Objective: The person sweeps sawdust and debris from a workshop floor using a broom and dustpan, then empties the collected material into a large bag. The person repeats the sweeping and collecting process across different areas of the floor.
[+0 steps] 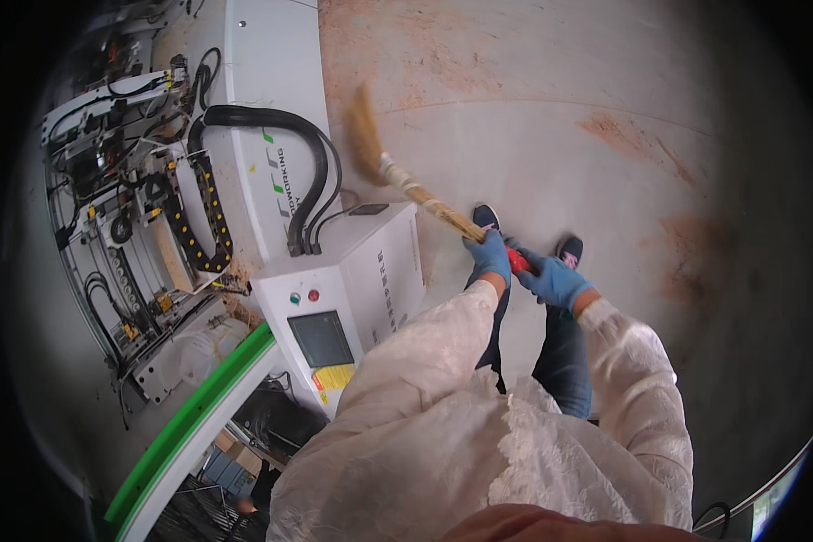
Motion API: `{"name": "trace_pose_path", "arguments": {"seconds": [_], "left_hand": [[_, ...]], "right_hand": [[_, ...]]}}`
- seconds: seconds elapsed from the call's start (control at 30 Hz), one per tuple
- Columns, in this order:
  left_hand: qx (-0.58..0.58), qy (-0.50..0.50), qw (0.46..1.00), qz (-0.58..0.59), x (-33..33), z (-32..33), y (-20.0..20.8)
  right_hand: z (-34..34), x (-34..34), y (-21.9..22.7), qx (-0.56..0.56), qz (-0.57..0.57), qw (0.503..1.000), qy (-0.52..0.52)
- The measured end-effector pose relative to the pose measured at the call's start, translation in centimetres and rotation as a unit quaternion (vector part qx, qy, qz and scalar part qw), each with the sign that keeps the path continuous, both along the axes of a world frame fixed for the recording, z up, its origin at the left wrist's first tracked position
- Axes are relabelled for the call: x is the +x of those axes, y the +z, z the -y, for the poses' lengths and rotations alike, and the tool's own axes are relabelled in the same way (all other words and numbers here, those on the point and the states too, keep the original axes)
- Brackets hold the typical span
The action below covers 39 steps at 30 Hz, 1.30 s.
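A straw broom [429, 200] slants from my hands up and to the left, its bristle head blurred over the floor beside the white machine. My left hand [490, 256], in a blue glove, is closed around the straw handle. Closer to me, my right hand [556, 278], gloved in blue as well, wraps the red end of the handle. Both hands are in front of my legs, above my dark shoes. The glove fingers partly cover the handle.
The white machine [275, 63] on the left has rails, cables and thick black hoses. Its control box [348, 289] carries a screen and buttons, close to my left arm. A green-topped rail [190, 420] runs at lower left. Reddish dust [619, 135] lies on the grey floor [533, 72].
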<state>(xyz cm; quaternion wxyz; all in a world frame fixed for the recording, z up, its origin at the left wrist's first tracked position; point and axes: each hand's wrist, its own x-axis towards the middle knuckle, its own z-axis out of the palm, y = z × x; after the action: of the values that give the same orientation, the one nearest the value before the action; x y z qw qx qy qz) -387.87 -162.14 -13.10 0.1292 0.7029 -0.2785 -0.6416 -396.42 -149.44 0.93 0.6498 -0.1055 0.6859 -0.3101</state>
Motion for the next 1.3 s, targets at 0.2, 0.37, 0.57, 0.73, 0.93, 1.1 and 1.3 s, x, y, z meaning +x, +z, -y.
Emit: {"name": "trace_pose_path", "arguments": {"seconds": [0.2,0.37,0.57,0.73,0.93,1.1,1.3], "left_hand": [[-0.053,0.091,0.994,-0.013,-3.6,12.6,-14.4],[-0.037,0.088,0.994,-0.043,-8.0,25.2,-21.6],[0.106,-0.033,0.993,-0.024,-10.3,27.5,-22.6],[0.051,-0.233,0.971,0.032,-11.1,15.7,-17.6],[0.183,-0.400,0.896,-0.053,-9.9,-5.2,-6.0],[0.323,-0.505,0.799,-0.058,-10.0,-18.1,1.6],[0.250,-0.568,0.780,-0.076,-8.8,-21.2,11.1]], "right_hand": [[13.7,-8.2,-13.0,-0.076,-0.168,0.970,0.157],[25.0,-10.7,-22.2,-0.043,-0.169,0.978,0.112],[25.9,-10.6,-24.5,0.011,-0.116,0.993,-0.001],[15.0,-6.1,-19.3,0.083,-0.126,0.979,-0.139],[-1.5,0.7,-6.1,0.228,-0.056,0.910,-0.342],[-8.9,3.3,3.4,0.279,-0.028,0.811,-0.514],[-11.9,5.0,11.4,0.274,-0.116,0.829,-0.474]]}}
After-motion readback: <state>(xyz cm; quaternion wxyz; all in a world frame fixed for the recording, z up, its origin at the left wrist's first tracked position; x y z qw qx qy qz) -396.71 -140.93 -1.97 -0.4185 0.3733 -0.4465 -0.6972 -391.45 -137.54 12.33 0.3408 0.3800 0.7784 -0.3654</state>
